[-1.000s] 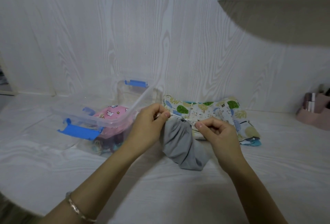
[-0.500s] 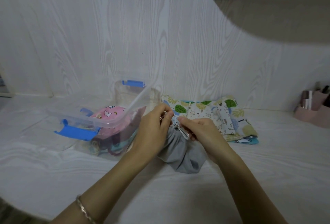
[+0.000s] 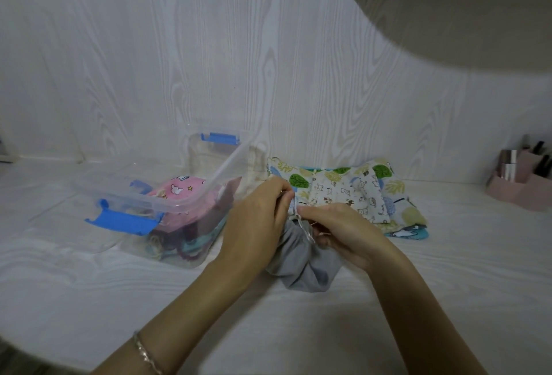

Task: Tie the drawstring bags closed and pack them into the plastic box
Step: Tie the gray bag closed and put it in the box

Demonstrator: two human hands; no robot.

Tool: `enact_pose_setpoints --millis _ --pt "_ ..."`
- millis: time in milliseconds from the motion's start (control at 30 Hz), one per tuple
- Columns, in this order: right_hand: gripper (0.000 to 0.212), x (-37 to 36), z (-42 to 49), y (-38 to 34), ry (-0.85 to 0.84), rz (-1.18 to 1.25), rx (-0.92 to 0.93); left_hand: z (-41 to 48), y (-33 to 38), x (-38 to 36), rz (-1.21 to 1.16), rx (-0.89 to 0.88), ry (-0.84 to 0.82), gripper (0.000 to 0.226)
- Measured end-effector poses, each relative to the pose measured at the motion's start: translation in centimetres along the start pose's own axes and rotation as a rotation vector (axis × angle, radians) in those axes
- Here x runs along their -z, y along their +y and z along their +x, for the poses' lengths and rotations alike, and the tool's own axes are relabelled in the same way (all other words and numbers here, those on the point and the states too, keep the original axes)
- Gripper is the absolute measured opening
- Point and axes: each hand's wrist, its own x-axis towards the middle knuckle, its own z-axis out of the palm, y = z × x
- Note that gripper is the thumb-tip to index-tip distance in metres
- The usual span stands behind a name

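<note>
A grey drawstring bag [image 3: 304, 264] lies on the white table, its mouth gathered. My left hand [image 3: 257, 222] and my right hand [image 3: 337, 231] meet just above the mouth, each pinching the thin white drawstring [image 3: 304, 227]. To the left stands the clear plastic box [image 3: 191, 204] with blue latches, holding a pink bag [image 3: 179, 189] and several other bags. Behind my hands lies a pile of printed drawstring bags [image 3: 343, 189] with leaf and animal patterns.
A pink organiser [image 3: 519, 183] with small items stands at the far right by the wall. A white shelf [image 3: 454, 7] juts out overhead on the right. The white panelled wall closes the back of the table.
My hands came together over the grey bag's mouth after pulling the string apart. The bag's mouth is now bunched tight, and the string loops between my fingers.
</note>
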Motion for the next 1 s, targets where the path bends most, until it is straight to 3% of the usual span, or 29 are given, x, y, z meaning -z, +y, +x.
enact_pose_setpoints --millis 67,200,300,400,500,667,833,933,1000 --pt "0.049 0.0 0.1 0.1 -0.013 0.043 0.017 0.0 -0.1 -0.1 -0.003 -0.002 -0.012 0.010" --pt "0.015 0.1 0.1 0.1 0.006 0.090 0.029 -0.3 -0.8 -0.1 0.062 -0.078 -0.012 0.015" --pt "0.013 -0.1 0.1 0.0 0.015 0.050 0.045 0.0 -1.5 0.4 0.303 -0.179 0.046 0.026" --pt "0.015 -0.2 -0.1 -0.4 0.056 -0.029 0.068 0.3 -1.1 1.1 0.349 -0.164 -0.021 0.019" --pt "0.014 -0.2 -0.2 -0.7 0.078 -0.121 0.092 0.2 -1.0 1.2 0.256 -0.068 -0.048 0.011" --pt "0.008 -0.4 -0.1 -1.2 0.077 -0.272 0.083 0.6 -1.0 1.2 -0.160 0.026 -0.127 0.020" --pt "0.017 -0.3 0.1 -1.4 0.045 -0.320 0.090 1.5 -1.3 0.8 -0.251 -0.011 -0.412 0.031" --pt "0.004 -0.1 -0.1 -1.4 0.009 -0.279 0.101 1.8 -1.0 1.0 -0.327 0.044 -0.464 0.032" --pt "0.014 -0.1 -0.4 -1.4 -0.044 -0.237 0.102 1.9 -1.1 1.2 -0.320 0.073 -0.484 0.035"
